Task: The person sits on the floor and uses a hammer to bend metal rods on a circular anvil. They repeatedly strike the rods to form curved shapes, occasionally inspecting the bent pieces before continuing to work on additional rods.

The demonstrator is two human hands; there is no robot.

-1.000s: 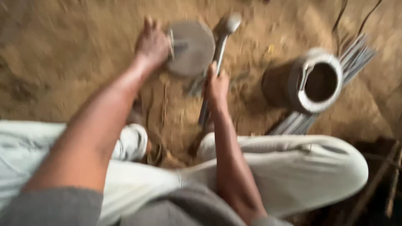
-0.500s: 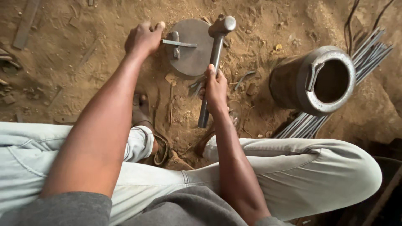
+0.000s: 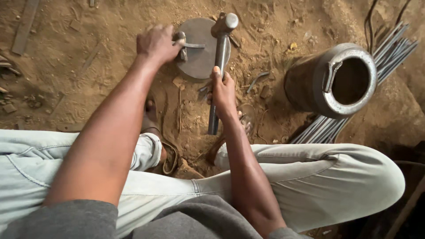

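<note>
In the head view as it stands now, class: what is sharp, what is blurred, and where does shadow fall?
Head view: the hammer, round metal plate and both hands are sharp; lighting is soft and even, without glare; deep shadow fills the metal can and the lower right corner; the near sleeves look slightly soft.

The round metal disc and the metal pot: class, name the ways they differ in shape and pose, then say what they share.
The round metal disc is flat and lies face-up on the dirt; the metal pot is deep, hollow and tipped, its mouth showing. The hammer head rests over the disc; nothing touches the pot. Both are round grey metal.
</note>
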